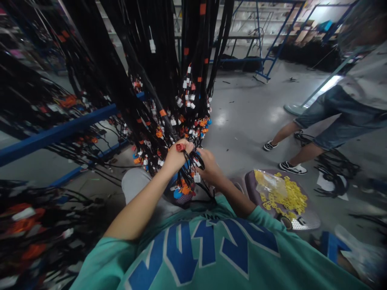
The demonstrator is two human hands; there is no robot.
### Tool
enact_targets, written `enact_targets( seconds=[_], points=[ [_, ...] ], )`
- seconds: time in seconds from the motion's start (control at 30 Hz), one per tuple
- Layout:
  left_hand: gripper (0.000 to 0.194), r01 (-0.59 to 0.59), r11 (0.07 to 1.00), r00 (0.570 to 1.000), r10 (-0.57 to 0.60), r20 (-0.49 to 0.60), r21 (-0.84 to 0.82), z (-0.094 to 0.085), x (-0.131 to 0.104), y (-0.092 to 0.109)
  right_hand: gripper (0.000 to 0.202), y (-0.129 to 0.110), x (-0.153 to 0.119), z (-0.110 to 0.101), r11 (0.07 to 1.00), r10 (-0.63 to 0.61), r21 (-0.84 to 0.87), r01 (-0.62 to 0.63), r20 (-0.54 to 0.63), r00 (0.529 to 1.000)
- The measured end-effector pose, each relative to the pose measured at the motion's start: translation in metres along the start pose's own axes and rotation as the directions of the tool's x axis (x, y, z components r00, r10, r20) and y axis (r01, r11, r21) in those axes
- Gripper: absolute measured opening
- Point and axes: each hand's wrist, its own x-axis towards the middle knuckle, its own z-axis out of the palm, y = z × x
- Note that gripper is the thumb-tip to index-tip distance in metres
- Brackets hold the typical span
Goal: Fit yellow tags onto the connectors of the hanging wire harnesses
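The left hand (178, 156) is closed on a group of black branch wires (190, 161), with a red connector (180, 148) seated on top beside the thumb. The left fingertips are hidden beneath the hand and wires. The right hand (208, 166) is at the right side of the same wires, fingers curled toward them. Whether its grip is narrow or closed on a wire cannot be told.

Visibility: the upper ends of the hanging harness bundles (160, 52) are cut off at the top edge. Harnesses at the lower left (28, 229) are blurred. At the right edge a person (338, 108) is partly cut off.

Clearance: the hanging bundles stand close beyond the hands. Open floor (242, 117) extends to the right of the bundles, up to the person's shoes. A blue rail (57, 131) crosses at the left. A stool (313, 219) is near the right forearm; yellow clips (290, 195) and a clear bag (272, 181) occupy its top, with the clips reaching close to its right edge.

Appearance: the red connector is small and block-shaped, open face upward. Below the hands, orange connectors (185, 187), a blue connector (177, 194) and a white connector (197, 177) are grouped on black leads.
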Motion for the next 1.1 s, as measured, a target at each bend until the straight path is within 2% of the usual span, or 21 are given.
enact_targets(
  seconds=[0.07,0.13,0.17,0.23,0.3,0.37,0.43,0.5,0.53,0.6,0.63,0.67,0.7,0.73,0.8,0.83,0.9,0.97,1.03,1.1],
  points=[
    [0.030,0.019,1.000,0.997,-0.020,-0.069,-0.009,0.004,0.001,-0.003,0.040,-0.006,-0.011,0.009,0.996,-0.086,-0.011,0.086,-0.071,0.994],
    [0.029,0.002,0.998,0.997,0.003,-0.080,0.059,0.007,0.002,-0.005,0.029,-0.015,-0.020,0.015,0.982,-0.120,0.139,0.125,-0.040,0.992],
    [0.029,-0.009,0.994,0.998,0.016,-0.068,0.112,0.007,0.002,-0.005,0.025,-0.019,-0.024,0.016,0.961,-0.108,0.255,0.104,0.003,0.994],
    [0.030,-0.019,0.970,0.999,0.029,-0.038,0.244,0.008,0.003,-0.005,0.020,-0.026,-0.027,0.016,0.871,-0.039,0.490,-0.029,0.129,0.991],
    [0.033,-0.018,0.926,0.999,0.029,-0.023,0.378,0.007,0.002,-0.005,0.020,-0.028,-0.027,0.011,0.751,0.051,0.630,-0.199,0.245,0.968],
    [0.034,-0.036,0.879,0.999,0.051,-0.017,0.476,0.005,0.002,-0.007,0.022,-0.027,-0.025,0.001,0.669,0.155,0.670,-0.321,0.297,0.942],
    [0.035,-0.074,0.846,0.996,0.086,0.001,0.528,0.004,0.000,-0.009,0.026,-0.027,-0.023,-0.012,0.644,0.241,0.657,-0.391,0.310,0.920],
    [0.035,-0.106,0.828,0.993,0.112,0.023,0.550,0.003,-0.004,-0.011,0.029,-0.030,-0.022,-0.026,0.681,0.214,0.610,-0.406,0.364,0.906],
    [0.034,-0.120,0.824,0.992,0.123,0.032,0.554,0.004,-0.006,-0.012,0.031,-0.033,-0.021,-0.033,0.727,0.141,0.569,-0.383,0.422,0.895],
    [0.032,-0.130,0.815,0.990,0.138,0.028,0.565,0.006,-0.011,-0.012,0.034,-0.040,-0.019,-0.044,0.839,-0.047,0.471,-0.273,0.561,0.827],
    [0.029,-0.128,0.810,0.990,0.142,0.021,0.573,0.008,-0.014,-0.011,0.035,-0.043,-0.017,-0.048,0.883,-0.112,0.423,-0.203,0.611,0.784],
    [0.026,-0.121,0.803,0.990,0.140,0.012,0.583,0.010,-0.016,-0.010,0.035,-0.046,-0.016,-0.051,0.916,-0.142,0.376,-0.137,0.625,0.767],
    [0.024,-0.108,0.797,0.991,0.132,0.004,0.594,0.012,-0.019,-0.009,0.034,-0.047,-0.014,-0.052,0.940,-0.141,0.331,-0.083,0.599,0.788],
    [0.022,-0.091,0.791,0.993,0.117,-0.003,0.605,0.014,-0.020,-0.007,0.033,-0.048,-0.012,-0.052,0.957,-0.112,0.284,-0.052,0.531,0.840],
    [0.019,-0.077,0.763,0.996,0.086,0.018,0.642,0.016,-0.022,-0.002,0.029,-0.049,-0.009,-0.050,0.975,-0.009,0.215,-0.063,0.317,0.948],
    [0.015,-0.088,0.736,0.996,0.073,0.051,0.671,0.016,-0.022,0.000,0.027,-0.049,-0.007,-0.048,0.975,0.032,0.207,-0.078,0.220,0.975],
    [0.011,-0.145,0.679,0.988,0.057,0.145,0.719,0.014,-0.022,0.004,0.028,-0.054,-0.004,-0.043,0.972,0.047,0.223,-0.069,0.103,0.994],
    [0.014,-0.231,0.632,0.969,0.080,0.235,0.740,0.013,-0.022,0.007,0.028,-0.060,0.000,-0.039,0.973,0.000,0.232,-0.012,0.050,0.999],
    [0.017,-0.293,0.598,0.955,0.146,0.258,0.746,0.012,-0.023,0.006,0.024,-0.065,0.003,-0.036,0.966,0.011,0.256,-0.016,0.021,1.000],
    [0.021,-0.331,0.555,0.942,0.241,0.233,0.763,0.011,-0.025,0.003,0.027,-0.065,0.005,-0.034,0.914,0.112,0.388,-0.120,0.042,0.993]
  ],
)
